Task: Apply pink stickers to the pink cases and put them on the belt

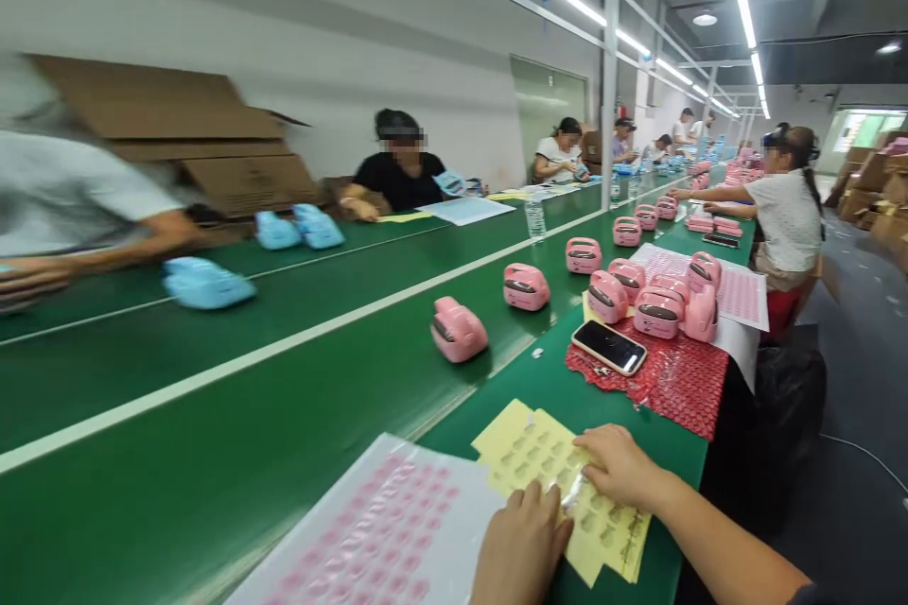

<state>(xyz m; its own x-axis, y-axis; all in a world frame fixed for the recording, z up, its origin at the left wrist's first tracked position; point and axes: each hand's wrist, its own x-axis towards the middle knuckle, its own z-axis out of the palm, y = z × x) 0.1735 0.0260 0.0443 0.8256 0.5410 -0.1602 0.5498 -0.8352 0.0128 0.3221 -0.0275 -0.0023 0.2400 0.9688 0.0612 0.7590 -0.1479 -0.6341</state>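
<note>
My left hand (520,544) rests on the near edge of a yellow backing sheet (525,449), fingers curled down toward a small clear sticker. My right hand (619,465) lies on the same sheet, its fingertips pinched on that clear sticker (571,492). To the left of the yellow sheets lies a white sheet of pink stickers (387,529). Both sheets sit on the green table edge beside the conveyor belt (234,416).
Pink devices (458,329) ride the belt and cluster near a phone (608,346) lying on red sticker sheets (673,378). Blue devices (204,284) lie on the far lane. Other workers sit along both sides; cardboard boxes (213,142) stand at the left.
</note>
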